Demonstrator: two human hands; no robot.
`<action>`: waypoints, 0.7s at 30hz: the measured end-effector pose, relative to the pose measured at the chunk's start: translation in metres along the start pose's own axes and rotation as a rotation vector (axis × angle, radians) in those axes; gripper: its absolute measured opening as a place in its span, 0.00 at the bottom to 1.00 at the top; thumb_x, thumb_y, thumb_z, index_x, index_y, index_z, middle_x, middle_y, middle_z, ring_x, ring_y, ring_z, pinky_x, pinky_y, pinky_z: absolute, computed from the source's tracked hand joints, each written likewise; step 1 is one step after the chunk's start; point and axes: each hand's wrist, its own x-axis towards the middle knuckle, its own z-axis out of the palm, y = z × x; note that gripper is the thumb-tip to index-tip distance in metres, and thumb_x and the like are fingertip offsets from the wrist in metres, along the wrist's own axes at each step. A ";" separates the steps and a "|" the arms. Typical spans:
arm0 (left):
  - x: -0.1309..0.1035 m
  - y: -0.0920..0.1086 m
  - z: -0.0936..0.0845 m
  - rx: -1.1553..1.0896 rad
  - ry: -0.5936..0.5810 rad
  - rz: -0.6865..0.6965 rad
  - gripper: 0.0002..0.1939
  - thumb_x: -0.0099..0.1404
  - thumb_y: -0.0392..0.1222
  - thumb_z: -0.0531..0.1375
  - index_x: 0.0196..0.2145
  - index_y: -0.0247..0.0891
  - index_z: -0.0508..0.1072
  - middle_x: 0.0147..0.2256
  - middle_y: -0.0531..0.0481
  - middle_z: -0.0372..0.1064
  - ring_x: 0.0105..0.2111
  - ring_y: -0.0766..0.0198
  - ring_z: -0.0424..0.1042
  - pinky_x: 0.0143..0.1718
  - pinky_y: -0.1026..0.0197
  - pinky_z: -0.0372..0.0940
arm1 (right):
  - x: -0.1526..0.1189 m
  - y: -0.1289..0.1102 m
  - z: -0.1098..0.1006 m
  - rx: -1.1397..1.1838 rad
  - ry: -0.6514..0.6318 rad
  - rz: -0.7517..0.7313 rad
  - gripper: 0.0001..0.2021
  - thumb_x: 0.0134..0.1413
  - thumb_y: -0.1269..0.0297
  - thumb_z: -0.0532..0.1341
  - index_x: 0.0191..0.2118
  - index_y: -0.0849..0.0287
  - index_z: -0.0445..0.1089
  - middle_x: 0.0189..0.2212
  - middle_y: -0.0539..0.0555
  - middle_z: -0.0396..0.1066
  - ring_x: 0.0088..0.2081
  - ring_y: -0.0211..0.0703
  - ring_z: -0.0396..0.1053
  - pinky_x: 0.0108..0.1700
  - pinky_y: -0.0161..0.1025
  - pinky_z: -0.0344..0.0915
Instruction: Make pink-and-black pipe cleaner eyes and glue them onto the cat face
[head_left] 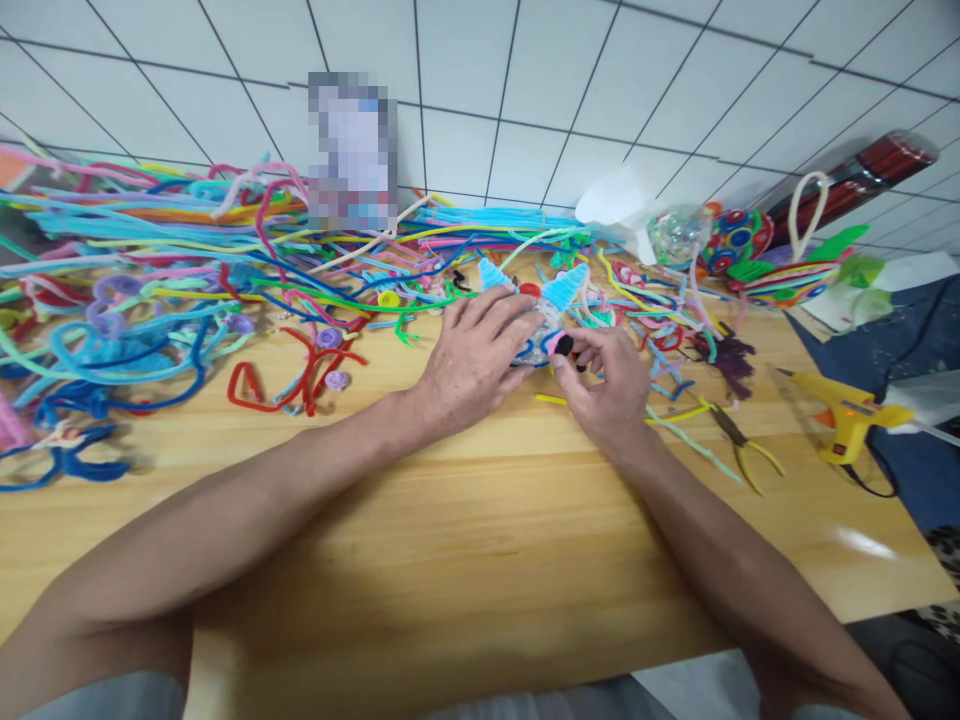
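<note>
2 blue ears look done on the clear craft piece on the wooden table; left hand grips it, right hand pinches a black-and-pink bit, can't tell if that's attached yet.

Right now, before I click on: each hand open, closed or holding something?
Left hand: curled over the blue-eared clear craft figure; gripping or just resting, cannot tell.
Right hand: closed, pinching a small black piece.

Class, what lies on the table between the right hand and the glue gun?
Pliers, a dark purple tuft and loose fuzzy stems, as the head view shows.
</note>
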 end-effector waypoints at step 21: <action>-0.001 -0.001 0.000 0.049 0.017 0.014 0.24 0.72 0.44 0.62 0.63 0.39 0.69 0.65 0.38 0.69 0.67 0.43 0.62 0.64 0.43 0.57 | -0.004 0.005 0.004 0.049 0.097 -0.094 0.17 0.60 0.66 0.68 0.53 0.53 0.70 0.36 0.51 0.74 0.31 0.43 0.70 0.35 0.43 0.70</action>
